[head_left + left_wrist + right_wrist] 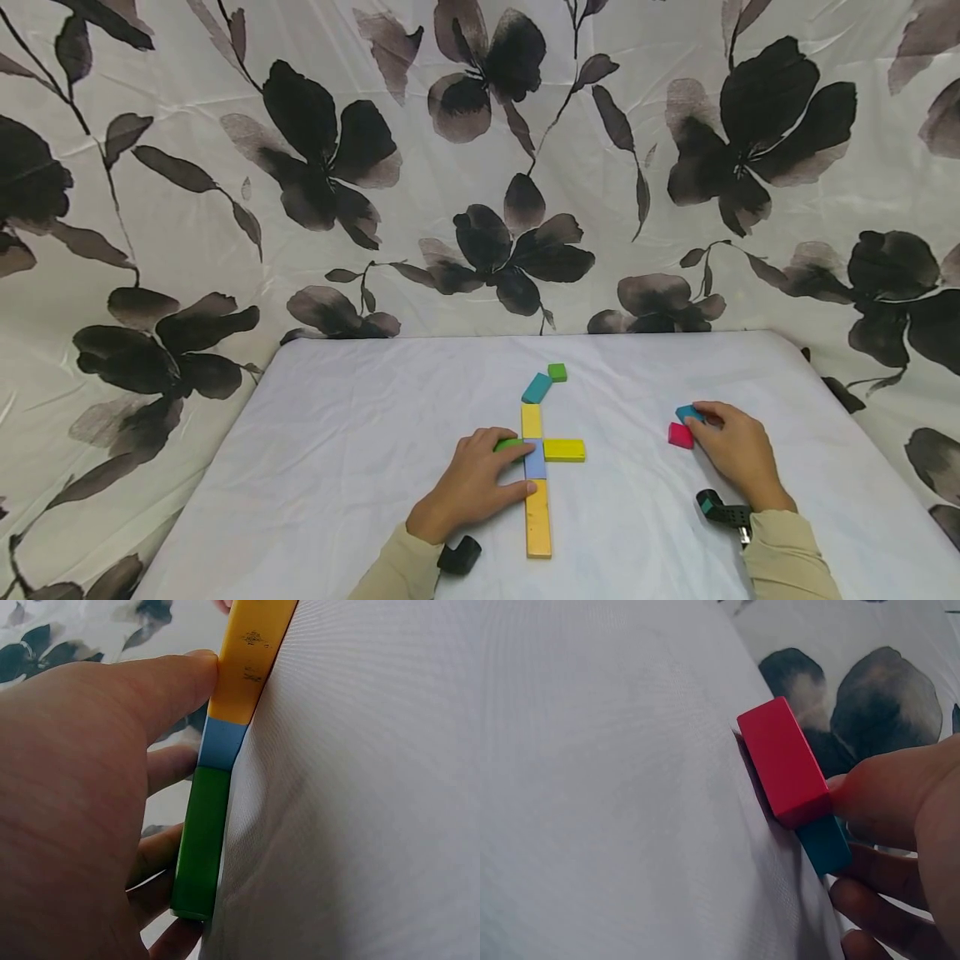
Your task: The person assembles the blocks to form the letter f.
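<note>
My left hand (480, 479) rests on a cross-shaped row of blocks. Its thumb touches the long orange block (537, 525), and the index finger lies at the light blue block (535, 462). The other fingers stretch along the far side of a green block (201, 840), which they partly hide in the head view. Off to the right, my right hand (738, 450) pinches a blue block (687, 412) between thumb and fingers. A pink block (680, 435) sits right beside it, overlapping the blue block (825, 844) in the right wrist view.
A yellow block (565, 451) extends right from the light blue one. Beyond it lie a pale yellow block (531, 421), a tilted teal block (537, 388) and a small green block (557, 372). White cloth covers the table (337, 442); floral fabric (495, 167) hangs behind.
</note>
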A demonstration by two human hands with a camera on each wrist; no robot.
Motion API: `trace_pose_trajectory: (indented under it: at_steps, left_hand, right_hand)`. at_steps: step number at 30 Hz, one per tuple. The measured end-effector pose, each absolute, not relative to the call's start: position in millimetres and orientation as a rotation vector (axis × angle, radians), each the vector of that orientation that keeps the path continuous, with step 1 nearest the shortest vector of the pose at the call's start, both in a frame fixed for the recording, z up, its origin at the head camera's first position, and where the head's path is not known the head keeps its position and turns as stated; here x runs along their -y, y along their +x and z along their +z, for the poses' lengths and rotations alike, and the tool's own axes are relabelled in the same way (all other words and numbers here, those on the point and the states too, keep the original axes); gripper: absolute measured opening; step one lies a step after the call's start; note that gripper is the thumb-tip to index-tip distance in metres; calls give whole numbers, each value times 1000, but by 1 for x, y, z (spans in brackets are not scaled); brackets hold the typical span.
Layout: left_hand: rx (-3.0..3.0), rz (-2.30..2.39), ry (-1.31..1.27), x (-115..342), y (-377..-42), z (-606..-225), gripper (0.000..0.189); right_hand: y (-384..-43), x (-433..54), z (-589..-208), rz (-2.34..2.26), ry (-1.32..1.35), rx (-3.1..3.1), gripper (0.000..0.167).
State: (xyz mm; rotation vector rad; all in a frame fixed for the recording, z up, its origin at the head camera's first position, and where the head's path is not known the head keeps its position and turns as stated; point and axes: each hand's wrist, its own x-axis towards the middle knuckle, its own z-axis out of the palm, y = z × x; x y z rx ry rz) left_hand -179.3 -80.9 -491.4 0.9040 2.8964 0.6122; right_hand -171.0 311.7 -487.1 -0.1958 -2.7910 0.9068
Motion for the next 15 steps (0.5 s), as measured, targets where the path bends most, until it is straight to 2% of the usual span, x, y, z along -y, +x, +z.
trace_pose_trajectory:
  at_steps: [15]
  left_hand:
    - [-2896,590,894,80,-179,-491,58]
  right_hand:
    - [-174,-307,-485,926,-287,2767,39]
